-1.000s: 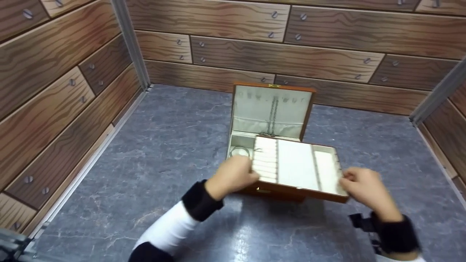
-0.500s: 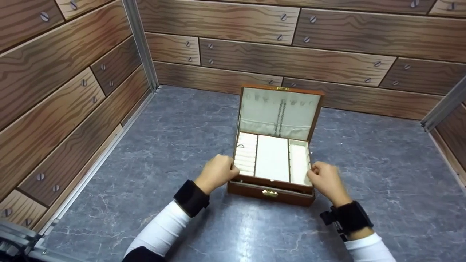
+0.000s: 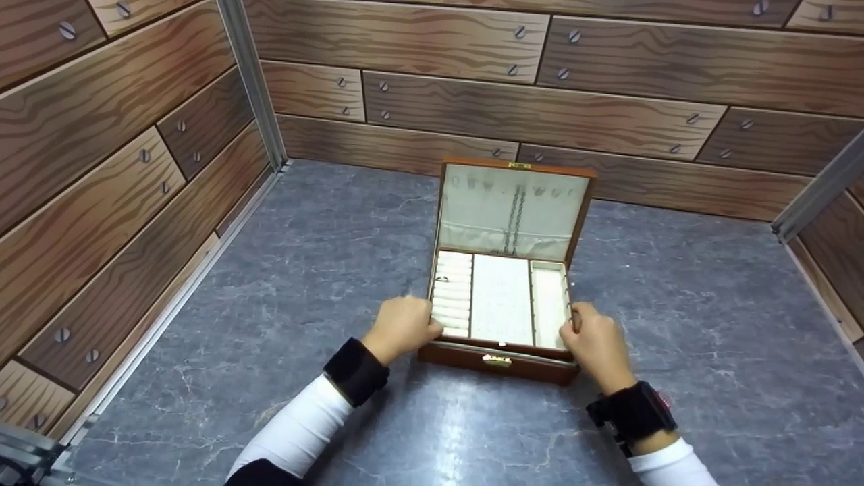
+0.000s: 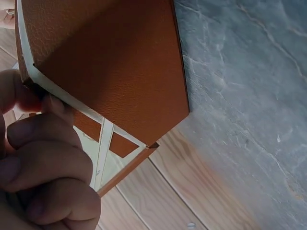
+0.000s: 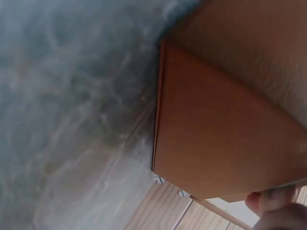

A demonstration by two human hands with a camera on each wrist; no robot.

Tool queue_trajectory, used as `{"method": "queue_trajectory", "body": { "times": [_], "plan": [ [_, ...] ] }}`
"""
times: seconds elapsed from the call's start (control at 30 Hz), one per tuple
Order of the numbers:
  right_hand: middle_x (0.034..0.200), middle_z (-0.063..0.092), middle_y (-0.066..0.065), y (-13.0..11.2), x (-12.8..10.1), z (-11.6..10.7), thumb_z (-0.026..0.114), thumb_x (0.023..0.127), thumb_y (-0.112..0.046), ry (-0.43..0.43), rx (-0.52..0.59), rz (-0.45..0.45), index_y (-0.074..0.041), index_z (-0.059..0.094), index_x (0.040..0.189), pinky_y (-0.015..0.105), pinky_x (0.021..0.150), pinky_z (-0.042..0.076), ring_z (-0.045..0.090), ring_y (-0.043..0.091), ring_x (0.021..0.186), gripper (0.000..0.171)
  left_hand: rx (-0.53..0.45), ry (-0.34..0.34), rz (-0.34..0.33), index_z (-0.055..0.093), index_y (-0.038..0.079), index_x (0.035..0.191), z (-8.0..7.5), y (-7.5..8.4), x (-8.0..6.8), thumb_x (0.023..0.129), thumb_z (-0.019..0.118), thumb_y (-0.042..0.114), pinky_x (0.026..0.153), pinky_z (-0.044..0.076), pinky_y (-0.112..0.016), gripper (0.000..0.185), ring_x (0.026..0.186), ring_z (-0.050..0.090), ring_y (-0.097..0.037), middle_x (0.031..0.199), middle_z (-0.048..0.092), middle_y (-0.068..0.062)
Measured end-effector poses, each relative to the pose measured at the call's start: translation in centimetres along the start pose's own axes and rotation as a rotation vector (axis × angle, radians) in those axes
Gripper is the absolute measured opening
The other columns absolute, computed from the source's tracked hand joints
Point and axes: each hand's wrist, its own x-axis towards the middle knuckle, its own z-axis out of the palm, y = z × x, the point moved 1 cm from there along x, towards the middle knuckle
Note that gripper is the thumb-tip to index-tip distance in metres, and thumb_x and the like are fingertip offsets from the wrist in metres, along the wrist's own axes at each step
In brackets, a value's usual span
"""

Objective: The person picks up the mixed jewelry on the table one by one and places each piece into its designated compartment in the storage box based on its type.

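1. One brown jewellery box (image 3: 501, 358) stands mid-frame on the grey table (image 3: 304, 256), lid (image 3: 511, 209) upright.
2. Inside: one cream tray (image 3: 501, 300), three compartments; a ring (image 3: 442, 278) in the left one.
3. Left hand (image 3: 403, 326) and right hand (image 3: 594, 341) each pinch a tray edge.

Jewellery box (image 3: 503, 361): brown leather-look case with a gold clasp on its front wall; stands flat on the grey marbled tabletop (image 3: 324, 250), near its middle.
Lid (image 3: 513, 209): raised upright at the back, cream lining inside, a chain (image 3: 513, 219) hanging down its middle.
Tray (image 3: 499, 300): cream insert seated in the top of the box, with ring rolls at left, a flat pad in the middle and a narrow compartment at right.
Ring (image 3: 442, 278): small, sitting in the ring rolls.
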Motion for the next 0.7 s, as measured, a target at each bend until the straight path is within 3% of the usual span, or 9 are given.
{"method": "queue_trajectory", "body": {
  "times": [0.1,0.27,0.4,0.5,0.7],
  "plan": [
    [0.057,0.051,0.005,-0.12,-0.36,0.07,0.054,0.075,-0.003,0.017,-0.022,-0.026,0.007,0.060,0.102,0.025,0.042,0.032,0.042,0.017,0.048,0.029,0.010,-0.029,-0.012,0.026,0.021,0.047,-0.03,0.03,-0.02,0.072,0.053,0.022,0.039,0.030,-0.030,0.037,0.045,0.033,-0.011,0.047,0.029,0.007],
    [0.051,0.043,0.002,-0.31,-0.72,0.21,0.053,0.073,-0.002,0.058,-0.045,-0.066,0.004,0.063,0.088,0.027,0.042,0.027,0.037,0.016,0.046,0.019,0.002,-0.047,-0.037,0.026,0.021,0.047,0.00,-0.09,-0.14,0.072,0.053,0.023,0.040,0.031,-0.030,0.037,0.045,0.035,-0.012,0.047,0.031,0.007],
    [0.055,0.054,0.011,-0.14,-0.77,0.53,0.055,0.072,-0.004,0.078,-0.101,-0.085,0.000,0.063,0.086,0.036,0.042,0.033,0.044,0.024,0.047,0.017,-0.004,-0.043,-0.048,0.026,0.021,0.048,0.09,-0.07,-0.14,0.071,0.052,0.022,0.040,0.030,-0.029,0.036,0.046,0.035,-0.012,0.047,0.031,0.006],
    [0.064,0.063,0.018,-0.01,-0.80,0.59,0.057,0.072,-0.006,0.077,-0.140,-0.100,-0.002,0.065,0.095,0.042,0.044,0.038,0.052,0.031,0.050,0.024,0.017,-0.048,-0.052,0.027,0.020,0.048,0.16,0.10,0.01,0.071,0.052,0.022,0.040,0.031,-0.030,0.035,0.046,0.037,-0.013,0.048,0.033,0.005],
    [0.069,0.065,0.021,-0.08,-0.87,0.18,0.060,0.073,-0.006,0.042,-0.140,-0.103,-0.003,0.064,0.101,0.040,0.043,0.038,0.055,0.031,0.052,0.028,0.072,-0.037,-0.045,0.028,0.019,0.050,0.26,0.62,0.34,0.069,0.056,0.020,0.039,0.029,-0.030,0.034,0.046,0.037,-0.014,0.051,0.036,0.003]
  ]
}}
